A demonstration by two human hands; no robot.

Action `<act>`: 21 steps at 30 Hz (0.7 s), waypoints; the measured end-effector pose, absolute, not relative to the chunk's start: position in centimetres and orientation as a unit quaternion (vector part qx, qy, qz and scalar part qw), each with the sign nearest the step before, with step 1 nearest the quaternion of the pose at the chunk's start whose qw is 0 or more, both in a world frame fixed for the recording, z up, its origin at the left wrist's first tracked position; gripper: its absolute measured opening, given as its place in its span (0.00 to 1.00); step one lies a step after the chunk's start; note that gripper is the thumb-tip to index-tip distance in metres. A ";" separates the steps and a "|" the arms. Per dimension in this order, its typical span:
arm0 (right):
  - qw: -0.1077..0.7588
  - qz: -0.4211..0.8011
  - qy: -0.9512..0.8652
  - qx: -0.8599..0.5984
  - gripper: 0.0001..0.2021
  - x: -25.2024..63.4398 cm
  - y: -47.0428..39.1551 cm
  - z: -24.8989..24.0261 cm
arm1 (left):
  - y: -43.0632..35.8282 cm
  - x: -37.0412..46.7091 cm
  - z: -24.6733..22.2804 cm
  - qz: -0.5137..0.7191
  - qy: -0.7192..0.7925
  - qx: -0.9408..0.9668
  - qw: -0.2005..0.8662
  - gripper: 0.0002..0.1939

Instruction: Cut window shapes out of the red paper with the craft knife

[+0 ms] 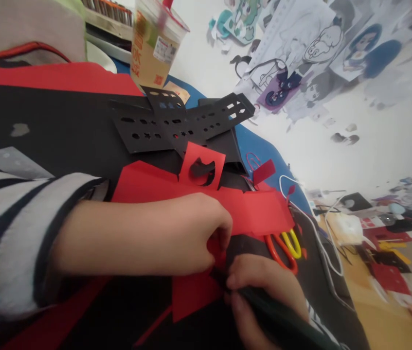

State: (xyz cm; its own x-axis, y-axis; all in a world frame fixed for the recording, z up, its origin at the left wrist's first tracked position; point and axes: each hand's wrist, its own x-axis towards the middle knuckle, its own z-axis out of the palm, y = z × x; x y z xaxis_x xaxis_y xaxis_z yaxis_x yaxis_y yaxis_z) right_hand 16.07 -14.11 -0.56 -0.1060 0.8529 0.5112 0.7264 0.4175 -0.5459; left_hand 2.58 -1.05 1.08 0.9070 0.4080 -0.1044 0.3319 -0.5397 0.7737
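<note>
Red paper [154, 187], cut and folded with a tab that has a shaped hole, lies across the black surface. My left hand [198, 233] reaches over it with curled fingers, gripping a part of the red paper. Just below and to the right, my right hand [264, 282] is closed around a dark green, pen-shaped tool [278, 316]. Its dark front end meets the red paper close to my left fingertips; whether it is a blade or a nib cannot be made out. Behind the paper stands a black folded card piece [172, 124] with small cut-out shapes.
Scissors with orange and yellow handles [282, 250] lie right of the paper. A plastic drink cup [156, 46] with a red straw stands at the back. A white cable [318, 233] runs along the right edge. Drawings [296, 43] cover the wall.
</note>
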 end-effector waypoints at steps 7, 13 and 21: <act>0.373 0.050 -0.748 -0.546 0.13 16.3 -14.6 -0.7 | -1.1 2.5 0.8 0.056 0.197 0.879 0.431 0.14; 0.376 0.023 -0.758 -0.533 0.14 15.8 -14.2 -0.7 | -1.1 2.3 0.2 0.071 0.176 0.885 0.426 0.12; 0.395 0.006 -0.739 -0.546 0.11 15.5 -14.3 -1.2 | -1.0 2.5 0.5 0.053 0.192 0.886 0.419 0.11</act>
State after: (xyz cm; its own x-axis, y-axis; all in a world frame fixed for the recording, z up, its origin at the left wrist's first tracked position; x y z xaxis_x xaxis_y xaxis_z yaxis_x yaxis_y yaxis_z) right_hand 15.49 -14.34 -1.16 -0.0925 0.8111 0.5776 0.8019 0.4045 -0.4396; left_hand 2.55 -1.00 0.54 0.9204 0.3853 -0.0666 0.2960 -0.5753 0.7625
